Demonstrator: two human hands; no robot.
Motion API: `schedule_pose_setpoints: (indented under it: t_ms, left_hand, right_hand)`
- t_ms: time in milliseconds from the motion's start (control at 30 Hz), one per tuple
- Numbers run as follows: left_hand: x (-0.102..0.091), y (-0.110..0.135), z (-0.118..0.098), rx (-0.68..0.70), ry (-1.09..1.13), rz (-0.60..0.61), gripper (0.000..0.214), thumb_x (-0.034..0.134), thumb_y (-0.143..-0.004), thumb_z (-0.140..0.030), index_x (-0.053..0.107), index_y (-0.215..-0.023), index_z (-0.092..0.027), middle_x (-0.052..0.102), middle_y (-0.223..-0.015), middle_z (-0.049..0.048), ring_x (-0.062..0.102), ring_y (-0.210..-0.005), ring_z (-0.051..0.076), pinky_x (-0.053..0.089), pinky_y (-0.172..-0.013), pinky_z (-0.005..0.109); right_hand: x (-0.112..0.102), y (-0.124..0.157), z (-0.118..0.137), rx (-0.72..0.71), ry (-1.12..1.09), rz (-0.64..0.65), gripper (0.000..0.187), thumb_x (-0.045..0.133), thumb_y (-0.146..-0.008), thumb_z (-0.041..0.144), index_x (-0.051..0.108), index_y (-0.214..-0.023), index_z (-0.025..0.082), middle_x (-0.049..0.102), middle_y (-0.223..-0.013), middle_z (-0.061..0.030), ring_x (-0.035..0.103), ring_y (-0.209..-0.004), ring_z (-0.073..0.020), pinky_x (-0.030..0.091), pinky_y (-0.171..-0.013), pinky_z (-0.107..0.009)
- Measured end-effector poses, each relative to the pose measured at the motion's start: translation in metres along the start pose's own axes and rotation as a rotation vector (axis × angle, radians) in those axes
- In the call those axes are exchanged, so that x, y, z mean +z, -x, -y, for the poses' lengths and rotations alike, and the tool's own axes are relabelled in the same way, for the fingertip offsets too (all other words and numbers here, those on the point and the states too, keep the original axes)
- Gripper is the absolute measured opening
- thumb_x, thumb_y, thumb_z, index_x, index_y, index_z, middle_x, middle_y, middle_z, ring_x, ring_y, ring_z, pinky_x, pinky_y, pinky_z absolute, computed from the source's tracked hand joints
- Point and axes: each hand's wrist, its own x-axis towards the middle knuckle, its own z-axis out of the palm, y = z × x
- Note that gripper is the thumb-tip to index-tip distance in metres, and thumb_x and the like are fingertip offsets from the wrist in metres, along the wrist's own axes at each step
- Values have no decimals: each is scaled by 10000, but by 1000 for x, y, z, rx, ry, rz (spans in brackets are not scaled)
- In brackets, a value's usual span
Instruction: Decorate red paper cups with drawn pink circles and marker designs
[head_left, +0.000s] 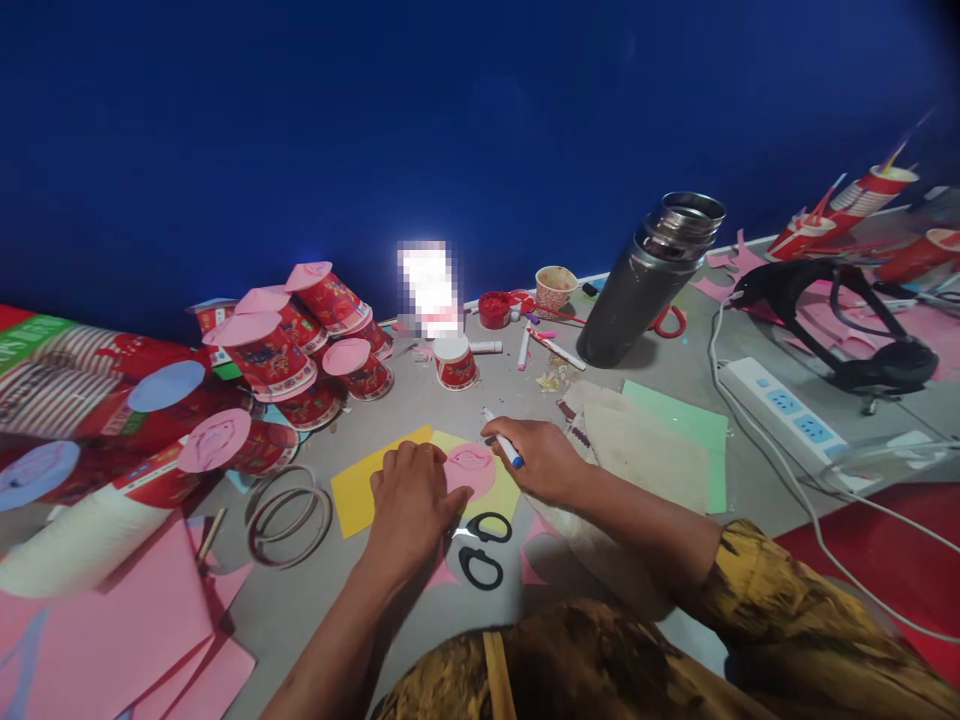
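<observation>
A pink paper circle (471,473) with a drawn design in its middle lies on sheets of yellow paper (352,495). My left hand (412,495) rests flat at its left side, thumb spread away from the fingers and touching the circle's lower left edge. To the right of the circle, my right hand (544,455) is closed around a white marker (510,452) with a blue end. The marker's other end points up and left, just above the circle's edge. Black-handled scissors (484,568) lie below the circle, their blades partly under my left hand.
Red paper cups (270,360) topped with pink discs are stacked at left, near tape rings (289,520) and pink sheets (112,630). A single cup (455,365) and loose markers (523,350) sit behind. A dark flask (637,290), power strip (784,405) and black headgear (855,340) stand at right.
</observation>
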Motion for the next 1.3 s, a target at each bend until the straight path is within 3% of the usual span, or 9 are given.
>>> schedule_pose_setpoints:
  t_ms: [433, 567, 700, 900, 1067, 1300]
  left_hand:
    - [11, 7, 4, 28, 240, -94, 241, 696, -768, -345, 563, -935, -233, 682, -959, 68, 607, -962, 326, 423, -868, 474]
    - [12, 11, 1, -57, 547, -71, 255, 670, -798, -338, 568, -1009, -238, 668, -823, 5, 608, -759, 242, 462, -766, 405]
    - [5, 11, -1, -170, 1010, -152, 580, 781, -769, -365, 537, -1281, -245, 712, -856, -26, 656, -747, 195, 508, -699, 324]
    - [0, 5, 0, -270, 1449, -140, 582, 943, -634, -358, 666, -1114, -179, 790, -948, 46, 724, -800, 199, 570, -708, 302]
    - [9, 8, -6, -265, 1503, -128, 546, 943, -664, -323, 678, -1119, -179, 799, -952, 50, 719, -782, 173, 579, -709, 268]
    - [7, 11, -16, -232, 1411, -82, 413, 883, -716, -362, 697, -1038, -183, 738, -820, 6, 573, -581, 101, 469, -503, 193]
  right_hand:
    - [-1, 0, -2, 54, -131, -122, 251, 562, -1044, 292, 705, -1244, 248, 814, -1170, -78, 779, -1012, -245, 551, -916, -348]
    - [-2, 0, -3, 31, -170, -164, 243, 555, -1041, 298, 701, -1229, 249, 809, -1184, -75, 771, -1033, -243, 551, -914, -342]
    - [-4, 0, -3, 3, -245, -239, 242, 535, -1036, 303, 692, -1205, 228, 797, -1176, -90, 754, -1063, -249, 545, -930, -350]
    - [-6, 1, 3, 43, -513, -252, 196, 603, -976, 307, 687, -1132, 224, 787, -1037, -63, 734, -916, -211, 554, -846, -330]
    - [-1, 2, 14, 101, -854, -185, 303, 723, -823, 297, 670, -1111, 224, 731, -905, -7, 630, -713, -144, 524, -654, -257]
    - [1, 2, 15, 141, -854, -205, 260, 715, -785, 254, 678, -1041, 225, 650, -818, 28, 576, -684, -131, 498, -641, -240]
